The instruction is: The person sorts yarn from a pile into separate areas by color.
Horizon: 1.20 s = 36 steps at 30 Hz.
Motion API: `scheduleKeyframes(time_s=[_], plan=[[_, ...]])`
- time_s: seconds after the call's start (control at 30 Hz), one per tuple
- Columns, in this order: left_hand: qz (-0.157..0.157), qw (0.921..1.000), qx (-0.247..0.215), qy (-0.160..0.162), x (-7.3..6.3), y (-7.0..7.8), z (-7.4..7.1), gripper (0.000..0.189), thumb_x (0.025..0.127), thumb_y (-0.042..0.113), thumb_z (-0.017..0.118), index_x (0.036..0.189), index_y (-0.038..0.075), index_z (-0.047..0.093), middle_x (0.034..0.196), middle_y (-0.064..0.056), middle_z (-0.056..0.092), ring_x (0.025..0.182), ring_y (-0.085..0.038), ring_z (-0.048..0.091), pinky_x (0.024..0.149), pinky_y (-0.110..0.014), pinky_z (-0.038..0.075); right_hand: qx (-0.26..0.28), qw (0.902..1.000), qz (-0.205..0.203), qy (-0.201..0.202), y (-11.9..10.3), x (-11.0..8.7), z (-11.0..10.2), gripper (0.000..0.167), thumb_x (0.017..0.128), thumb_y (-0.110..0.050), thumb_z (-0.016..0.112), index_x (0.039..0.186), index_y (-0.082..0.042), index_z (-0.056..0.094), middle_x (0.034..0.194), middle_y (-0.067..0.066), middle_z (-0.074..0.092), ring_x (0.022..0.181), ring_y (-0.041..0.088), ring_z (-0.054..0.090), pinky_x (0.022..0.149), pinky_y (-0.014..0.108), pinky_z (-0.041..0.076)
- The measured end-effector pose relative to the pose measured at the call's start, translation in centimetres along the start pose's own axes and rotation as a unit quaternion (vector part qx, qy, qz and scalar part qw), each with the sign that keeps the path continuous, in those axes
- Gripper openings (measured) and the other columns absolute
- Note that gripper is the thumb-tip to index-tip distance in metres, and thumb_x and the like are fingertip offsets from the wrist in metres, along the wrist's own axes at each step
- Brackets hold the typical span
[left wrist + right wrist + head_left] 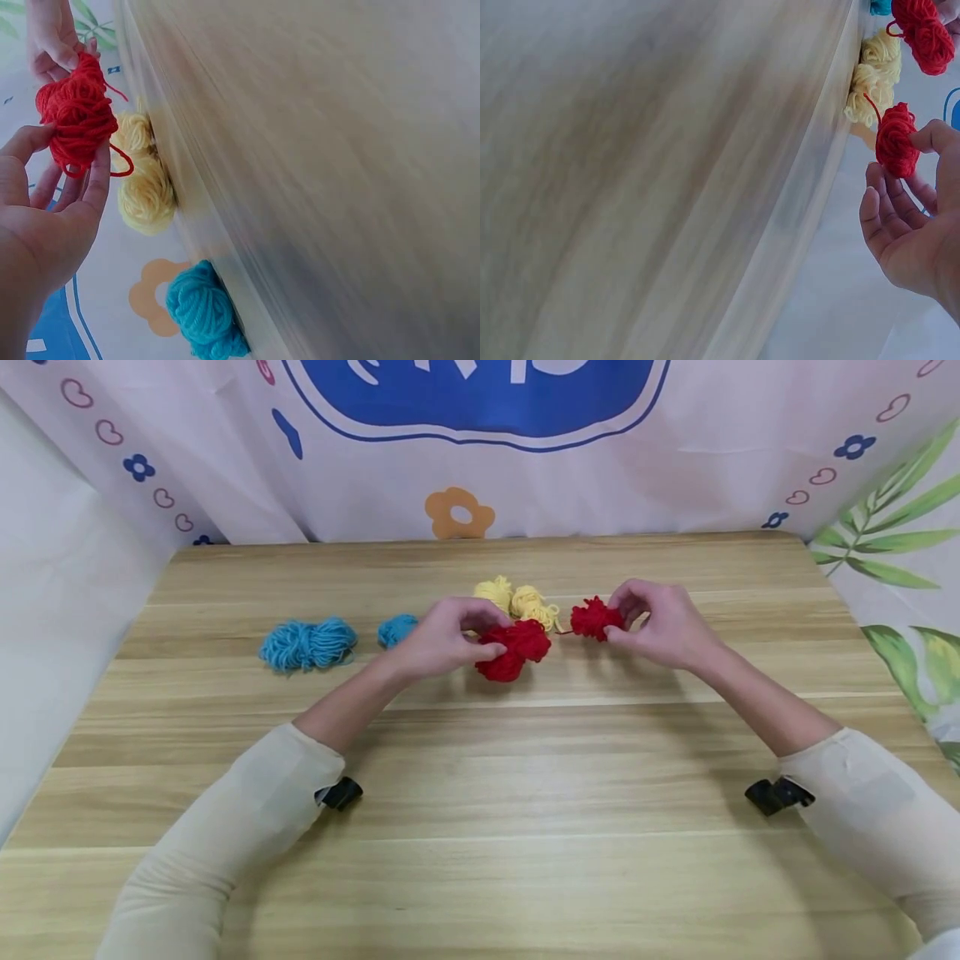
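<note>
My left hand pinches a larger bundle of red yarn between thumb and fingers, held up over the table in the left wrist view. A smaller ball of red yarn is pinched in my right hand, a short way to the right of the first. A loose red strand trails from the smaller ball toward the larger one. Just behind the larger bundle lie two bundles of yellow yarn, partly hidden by the left hand and the red yarn.
Left of the hands, a blue yarn bundle lies on the wooden table. Beside it is a smaller blue yarn ball, partly covered by the left hand. A printed white cloth hangs behind the table's far edge.
</note>
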<state>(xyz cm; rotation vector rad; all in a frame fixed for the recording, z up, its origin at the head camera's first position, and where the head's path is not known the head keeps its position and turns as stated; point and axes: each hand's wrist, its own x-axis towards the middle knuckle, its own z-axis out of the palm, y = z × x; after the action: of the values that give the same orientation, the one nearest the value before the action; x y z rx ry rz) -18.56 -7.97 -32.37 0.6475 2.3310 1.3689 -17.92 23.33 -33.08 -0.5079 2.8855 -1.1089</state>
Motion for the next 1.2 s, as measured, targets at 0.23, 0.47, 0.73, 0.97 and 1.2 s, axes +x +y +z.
scheduleKeyframes(time_s=[0.23,0.47,0.73,0.97,1.2], plan=[[0.005,0.9999,0.002,-0.014,0.5,0.1,0.4,0.032,0.091,-0.001,0.075,0.122,-0.002,0.069,0.122,-0.014,0.068,0.111,-0.026,0.064,0.094,-0.035,0.058,-0.005,0.9995,0.031,-0.002,0.9,0.1,-0.6,0.024,0.088,-0.005,0.073,0.109,0.004,0.066,0.095,0.018,0.07,0.086,0.029,0.064,0.072,0.017,0.044],[0.009,0.9997,-0.003,-0.021,0.9,0.3,0.9,0.032,0.09,-0.001,0.076,0.121,-0.001,0.069,0.122,-0.013,0.068,0.111,-0.026,0.064,0.093,-0.035,0.058,-0.007,0.9984,0.056,0.005,1.8,0.3,-1.2,0.024,0.09,-0.006,0.074,0.109,0.005,0.065,0.099,0.021,0.07,0.09,0.032,0.064,0.072,0.013,0.044],[0.015,0.9996,-0.002,-0.026,1.6,0.6,1.7,0.034,0.09,0.0,0.076,0.123,-0.001,0.068,0.122,-0.013,0.068,0.111,-0.026,0.063,0.094,-0.034,0.057,-0.017,0.9966,0.08,0.007,2.8,0.4,-2.1,0.024,0.093,-0.008,0.073,0.112,0.005,0.065,0.105,0.025,0.069,0.091,0.034,0.064,0.07,0.011,0.044],[0.018,0.9993,-0.009,-0.033,1.9,1.0,2.3,0.036,0.089,0.001,0.077,0.124,-0.001,0.067,0.123,-0.013,0.068,0.111,-0.026,0.063,0.092,-0.034,0.058,-0.025,0.9945,0.101,0.008,3.9,0.5,-2.8,0.026,0.094,-0.012,0.071,0.112,0.005,0.064,0.107,0.026,0.068,0.093,0.034,0.064,0.07,0.014,0.044],[0.022,0.9988,-0.018,-0.04,2.1,1.2,2.7,0.036,0.089,0.0,0.077,0.123,-0.001,0.068,0.121,-0.014,0.069,0.11,-0.026,0.064,0.093,-0.034,0.058,-0.042,0.9918,0.121,0.001,5.0,0.5,-3.3,0.03,0.095,-0.016,0.07,0.115,0.006,0.063,0.112,0.026,0.065,0.099,0.037,0.064,0.075,0.023,0.046]])
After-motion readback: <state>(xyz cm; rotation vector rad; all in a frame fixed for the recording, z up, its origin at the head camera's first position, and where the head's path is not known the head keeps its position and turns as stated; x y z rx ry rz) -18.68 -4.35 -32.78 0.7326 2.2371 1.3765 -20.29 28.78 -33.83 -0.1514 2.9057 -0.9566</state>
